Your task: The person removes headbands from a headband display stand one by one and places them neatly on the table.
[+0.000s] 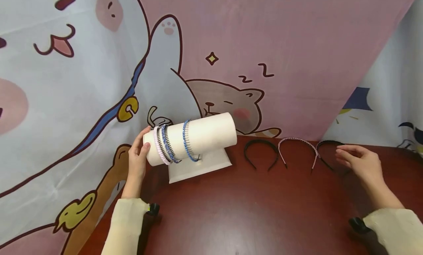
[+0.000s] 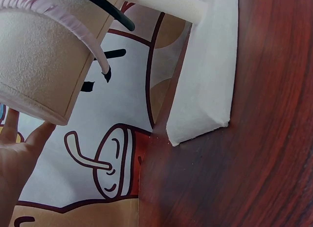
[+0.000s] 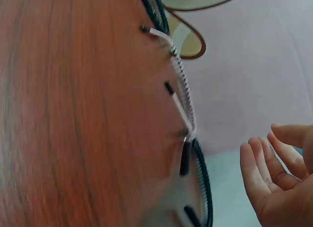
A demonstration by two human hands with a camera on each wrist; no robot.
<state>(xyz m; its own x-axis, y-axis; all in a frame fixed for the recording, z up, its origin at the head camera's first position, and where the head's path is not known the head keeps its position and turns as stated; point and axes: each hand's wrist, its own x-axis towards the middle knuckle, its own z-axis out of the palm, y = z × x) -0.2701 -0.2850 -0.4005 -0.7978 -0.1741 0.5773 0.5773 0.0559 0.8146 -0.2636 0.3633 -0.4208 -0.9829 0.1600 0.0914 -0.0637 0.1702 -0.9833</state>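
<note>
A white headband stand (image 1: 211, 132), a thick padded roll on a flat base (image 1: 201, 165), stands at left center. My left hand (image 1: 137, 157) holds the roll's left end, thumb in front and fingers toward the back. Around the roll sit a pink headband (image 1: 158, 144), a dark blue glittery headband (image 1: 166, 144) and a brighter blue headband (image 1: 186, 141) farther right. My right hand (image 1: 361, 165) hovers at the right with loosely bent fingers and nothing in them. It is nearest a black headband (image 1: 325, 161), which overlaps a pink-and-black headband (image 1: 297, 139).
Another black headband (image 1: 261, 141) lies left of those two, along the back of the dark red table (image 1: 244, 218). A cartoon-printed cloth (image 1: 297, 64) hangs right behind the table and along its left side.
</note>
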